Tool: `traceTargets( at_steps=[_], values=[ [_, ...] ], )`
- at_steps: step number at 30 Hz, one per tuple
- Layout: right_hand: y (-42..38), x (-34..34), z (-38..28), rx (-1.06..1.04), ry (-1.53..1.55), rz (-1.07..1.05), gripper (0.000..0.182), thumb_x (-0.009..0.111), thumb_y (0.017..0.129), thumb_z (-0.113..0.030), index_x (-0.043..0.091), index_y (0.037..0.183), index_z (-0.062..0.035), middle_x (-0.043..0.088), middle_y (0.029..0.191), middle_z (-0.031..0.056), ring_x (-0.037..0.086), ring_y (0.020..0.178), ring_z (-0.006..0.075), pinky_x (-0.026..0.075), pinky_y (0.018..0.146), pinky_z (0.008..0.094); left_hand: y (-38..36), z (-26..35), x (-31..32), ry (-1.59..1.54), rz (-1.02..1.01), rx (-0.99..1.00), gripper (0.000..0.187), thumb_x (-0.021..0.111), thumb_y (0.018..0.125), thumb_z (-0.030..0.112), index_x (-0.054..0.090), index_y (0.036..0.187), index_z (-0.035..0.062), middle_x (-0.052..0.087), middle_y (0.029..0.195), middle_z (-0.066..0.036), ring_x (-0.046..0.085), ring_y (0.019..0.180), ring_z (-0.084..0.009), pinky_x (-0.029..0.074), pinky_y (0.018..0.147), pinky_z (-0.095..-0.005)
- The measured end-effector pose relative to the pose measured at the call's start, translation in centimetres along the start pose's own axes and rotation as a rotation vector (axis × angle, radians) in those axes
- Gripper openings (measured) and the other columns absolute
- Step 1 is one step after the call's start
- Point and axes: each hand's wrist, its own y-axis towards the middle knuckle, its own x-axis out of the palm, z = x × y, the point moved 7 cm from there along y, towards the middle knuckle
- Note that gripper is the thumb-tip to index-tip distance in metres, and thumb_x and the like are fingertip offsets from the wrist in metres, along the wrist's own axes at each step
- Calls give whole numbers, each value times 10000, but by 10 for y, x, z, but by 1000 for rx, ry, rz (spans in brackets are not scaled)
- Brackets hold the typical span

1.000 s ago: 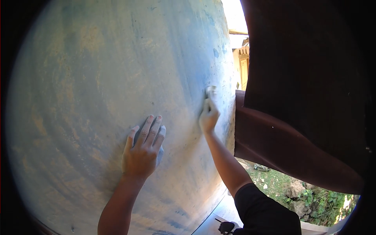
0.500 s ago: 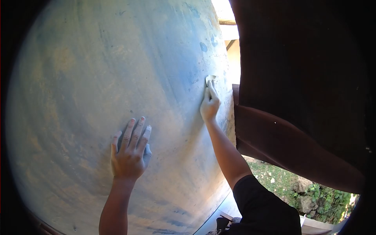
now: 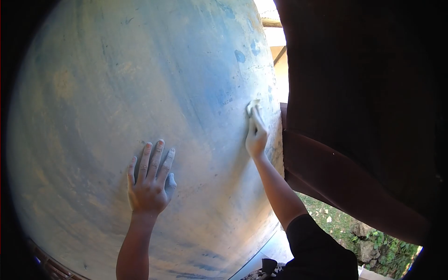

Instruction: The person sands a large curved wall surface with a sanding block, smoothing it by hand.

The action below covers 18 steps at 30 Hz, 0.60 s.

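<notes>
A large curved panel [image 3: 116,107], smeared with blue, whitish and tan patches, fills most of the view. My left hand [image 3: 149,186] rests flat on its lower middle, fingers spread and coated with pale dust. Near the panel's right edge, my right hand [image 3: 256,135] pinches a small pale folded sheet [image 3: 253,106] that looks like sandpaper and presses it against the surface. Dust whitens this hand too, and slight motion blurs it. The fingers partly cover the sheet.
Dark brown sheeting [image 3: 345,172] hangs close to the right of the panel. Below it lie grass [image 3: 329,219], rocks [image 3: 367,252] and green plants. A wooden beam [image 3: 273,22] shows through the bright gap at the upper right.
My right hand has slid a short way down and slightly right over the panel with the sheet. My left hand stays flat, and the view has shifted a little.
</notes>
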Motion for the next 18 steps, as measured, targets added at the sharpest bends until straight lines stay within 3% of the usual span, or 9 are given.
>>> traceTargets(
  at_steps=[3, 4, 7, 8, 10, 12, 14, 16, 18],
  values=[
    [10, 22, -10, 226, 167, -30, 247, 568, 1051, -35, 709, 1227, 66, 571, 1464, 268, 602, 1338, 386, 681, 910, 297, 6, 7, 0, -6, 6, -12, 579, 617, 944, 318, 573, 1521, 341, 427, 1697, 57, 372, 1573, -179, 274, 1265, -461],
    [11, 28, -44, 126, 180, -111, 251, 552, 1056, -26, 709, 1237, 49, 575, 1476, 232, 604, 1331, 394, 663, 955, 307, 10, 11, 0, -19, 12, -6, 578, 619, 943, 316, 577, 1519, 337, 430, 1696, 53, 372, 1573, -179, 278, 1261, -462],
    [-40, 42, -119, -318, 251, -251, 441, 641, 997, -27, 651, 1429, -115, 508, 1594, 107, 438, 1501, 372, 357, 1271, 505, 23, 20, 5, -72, 0, -16, 578, 625, 937, 312, 583, 1513, 333, 435, 1693, 49, 375, 1571, -181, 280, 1258, -467],
    [-37, 20, -147, -416, 203, -388, 332, 651, 997, -38, 718, 1322, -52, 523, 1583, 147, 551, 1437, 339, 532, 1123, 536, 24, 22, 5, -65, 2, -15, 578, 625, 937, 312, 583, 1513, 333, 435, 1693, 49, 375, 1571, -181, 280, 1258, -467],
    [-49, 16, -128, -425, 296, -467, 481, 678, 971, -10, 673, 1423, -172, 542, 1579, 93, 480, 1480, 373, 419, 1226, 560, 25, 22, 3, -78, -4, -25, 581, 632, 928, 305, 589, 1507, 326, 443, 1688, 49, 387, 1564, -181, 284, 1253, -468],
    [-48, 31, -76, -390, 314, -295, 427, 666, 992, -36, 680, 1411, -112, 587, 1526, 137, 519, 1444, 388, 423, 1225, 545, 24, 22, 3, -67, 12, -19, 585, 633, 927, 305, 586, 1510, 324, 442, 1688, 48, 389, 1563, -182, 285, 1252, -468],
    [-15, 35, -27, -147, 388, -186, 350, 639, 1016, -52, 696, 1360, -27, 614, 1479, 181, 533, 1418, 419, 419, 1226, 540, 23, 21, 5, -61, 16, -14, 589, 634, 926, 304, 582, 1513, 321, 441, 1689, 47, 391, 1561, -183, 286, 1251, -468],
    [34, 8, -31, -19, 122, -6, 303, 600, 1039, -61, 696, 1311, 32, 604, 1467, 209, 510, 1425, 432, 377, 1254, 500, 23, 23, 6, -86, 40, 7, 622, 647, 908, 283, 577, 1526, 280, 454, 1683, -6, 380, 1573, -230, 278, 1257, -497],
    [50, 24, -39, 21, 156, 18, 295, 590, 1046, -73, 704, 1301, 25, 600, 1470, 207, 500, 1430, 435, 373, 1257, 497, 23, 23, 6, -89, 32, -2, 616, 648, 908, 283, 580, 1520, 280, 456, 1681, -4, 382, 1572, -230, 279, 1256, -498]
  ],
)
